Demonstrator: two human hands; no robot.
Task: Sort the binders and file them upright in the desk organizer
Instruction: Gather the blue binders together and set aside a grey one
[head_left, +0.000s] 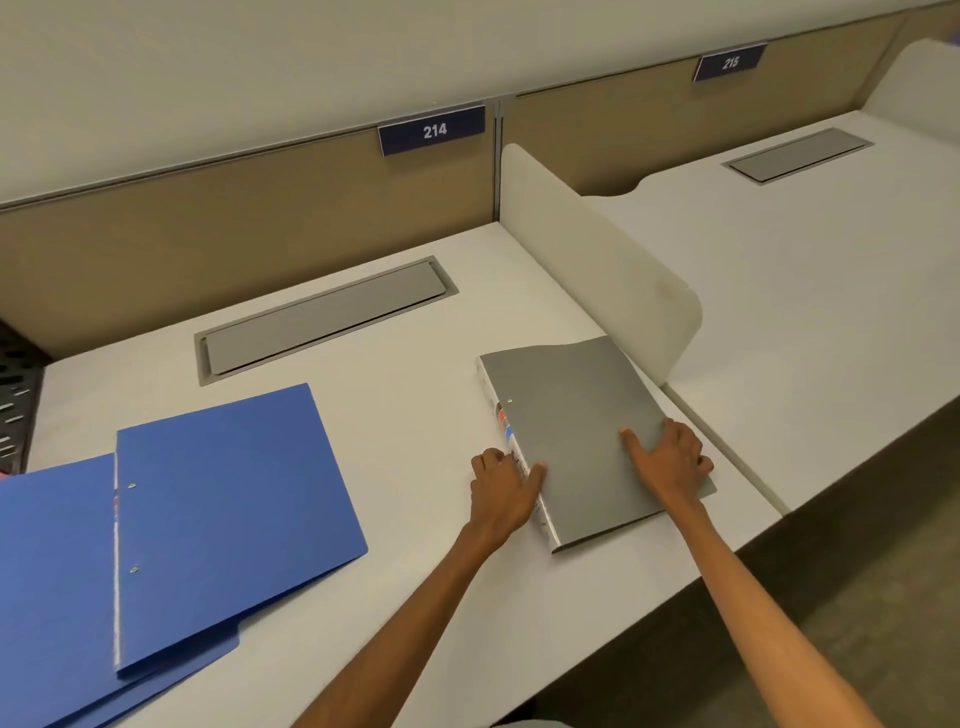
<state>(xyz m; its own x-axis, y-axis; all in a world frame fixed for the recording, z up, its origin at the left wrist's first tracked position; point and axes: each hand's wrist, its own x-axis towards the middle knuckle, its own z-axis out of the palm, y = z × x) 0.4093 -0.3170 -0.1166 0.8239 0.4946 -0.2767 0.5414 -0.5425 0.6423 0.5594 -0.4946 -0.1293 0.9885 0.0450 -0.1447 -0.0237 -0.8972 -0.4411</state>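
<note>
I see the grey binder (582, 431) flat on the desk (415, 374), just left of the white divider (597, 260). Left hand (506, 486) grips its spine, thumb on the cover; right hand (670, 462) clasps the edge nearest the divider. Two blue binders (228, 514) lie overlapped, well left of the divider.

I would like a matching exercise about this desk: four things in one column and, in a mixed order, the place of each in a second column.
Things
1. grey binder
2. upper blue binder
3. black mesh organizer
4. sign 214

Places
A. on the beige partition
B. at the left edge of the view
C. flat on the desk, gripped by the left hand and the right hand
D. flat, lying over the lower blue binder

Pairs: 1-C, 2-D, 3-B, 4-A
</note>
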